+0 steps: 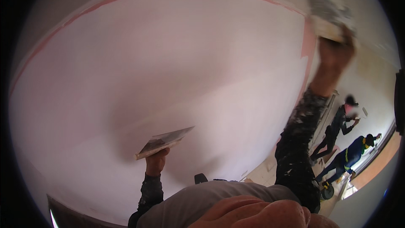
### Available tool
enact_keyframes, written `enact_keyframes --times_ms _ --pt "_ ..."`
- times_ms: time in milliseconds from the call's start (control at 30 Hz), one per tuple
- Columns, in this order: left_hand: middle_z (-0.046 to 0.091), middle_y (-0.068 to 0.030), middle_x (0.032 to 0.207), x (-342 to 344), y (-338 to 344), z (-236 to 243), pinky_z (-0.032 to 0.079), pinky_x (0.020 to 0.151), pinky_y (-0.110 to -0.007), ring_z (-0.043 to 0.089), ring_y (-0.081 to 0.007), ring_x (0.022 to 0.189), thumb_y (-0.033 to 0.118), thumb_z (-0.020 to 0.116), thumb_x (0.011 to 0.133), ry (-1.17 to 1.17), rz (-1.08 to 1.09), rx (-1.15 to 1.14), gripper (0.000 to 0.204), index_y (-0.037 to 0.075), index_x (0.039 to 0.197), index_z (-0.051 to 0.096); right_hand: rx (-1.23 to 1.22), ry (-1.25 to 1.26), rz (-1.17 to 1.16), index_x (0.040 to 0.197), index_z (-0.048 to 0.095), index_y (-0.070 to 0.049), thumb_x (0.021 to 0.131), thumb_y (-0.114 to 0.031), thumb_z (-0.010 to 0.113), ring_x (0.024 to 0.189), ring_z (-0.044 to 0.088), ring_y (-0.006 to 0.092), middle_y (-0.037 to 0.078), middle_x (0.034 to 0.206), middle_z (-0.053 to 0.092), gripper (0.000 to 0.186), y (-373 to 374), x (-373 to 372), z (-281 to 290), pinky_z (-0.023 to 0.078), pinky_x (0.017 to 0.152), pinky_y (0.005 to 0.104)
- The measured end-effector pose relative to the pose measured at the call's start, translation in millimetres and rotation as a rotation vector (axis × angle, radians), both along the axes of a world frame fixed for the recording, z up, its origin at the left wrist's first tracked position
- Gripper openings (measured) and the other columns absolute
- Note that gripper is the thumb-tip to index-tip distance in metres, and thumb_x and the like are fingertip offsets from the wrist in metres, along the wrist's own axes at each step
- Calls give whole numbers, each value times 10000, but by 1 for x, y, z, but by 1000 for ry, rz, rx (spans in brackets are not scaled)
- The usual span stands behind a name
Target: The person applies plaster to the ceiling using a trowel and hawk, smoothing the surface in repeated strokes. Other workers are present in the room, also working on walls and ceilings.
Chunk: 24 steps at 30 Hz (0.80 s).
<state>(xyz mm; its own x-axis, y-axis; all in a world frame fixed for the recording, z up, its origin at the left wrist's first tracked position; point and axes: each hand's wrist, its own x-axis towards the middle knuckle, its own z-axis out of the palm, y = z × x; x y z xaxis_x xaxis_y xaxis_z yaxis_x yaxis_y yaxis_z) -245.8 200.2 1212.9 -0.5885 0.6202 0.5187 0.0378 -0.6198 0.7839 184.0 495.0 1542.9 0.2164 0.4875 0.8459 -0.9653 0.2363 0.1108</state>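
My right hand (337, 55) is raised at the upper right, its fingers closed around the pale back of a wide putty knife (325, 6). Motion blurs that knife; its grey blade points up near the corner of the wall and ceiling, and I cannot tell whether it touches. Lower down, my left hand (156, 163) grips a second wide putty knife (166, 138) by its light-coloured edge, blade tilted up and to the right. Before me spreads a smooth whitish wall (177, 59). A pink strip (309, 38) shows along its top and right edges.
To the right, a person in dark clothes (335, 126) stands by another wall near a paint roller (365, 111). A second person in a blue jacket (352, 156) bends lower down. Near their feet is a black round container (327, 191). A dark frame (71, 213) shows at lower left.
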Motion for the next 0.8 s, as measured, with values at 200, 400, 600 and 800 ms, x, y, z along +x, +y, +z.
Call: enact_keyframes --times_ms 200,400,600,800 --pt "579 -56 1221 53 -82 -98 487 988 -346 571 -194 1132 -84 702 848 -166 86 141 494 78 1284 534 -173 -174 571 1343 486 4 945 -36 516 1282 548 337 172 1356 567 401 27 -147 -11 411 1167 534" --pt "529 -56 1314 49 -129 -221 478 1035 -349 546 -182 1202 -36 691 899 -144 236 88 531 93 1364 470 -147 -205 401 1425 383 33 986 -68 488 1373 423 395 227 1485 420 462 33 -200 -54 306 1202 615" --pt "565 -35 1265 -68 -77 -196 469 1045 -321 557 -166 1194 -50 675 869 -128 81 135 493 78 1319 521 21 -148 270 1024 497 92 957 -57 514 1015 582 370 221 1101 582 164 55 -119 15 519 1029 510" --pt "579 -31 1251 -118 -33 -108 456 1057 -314 566 -167 1183 -79 646 847 -154 -22 127 495 80 1304 541 -142 12 -101 1341 449 81 970 -54 521 1339 490 360 254 1390 513 401 22 -98 15 396 1158 521"
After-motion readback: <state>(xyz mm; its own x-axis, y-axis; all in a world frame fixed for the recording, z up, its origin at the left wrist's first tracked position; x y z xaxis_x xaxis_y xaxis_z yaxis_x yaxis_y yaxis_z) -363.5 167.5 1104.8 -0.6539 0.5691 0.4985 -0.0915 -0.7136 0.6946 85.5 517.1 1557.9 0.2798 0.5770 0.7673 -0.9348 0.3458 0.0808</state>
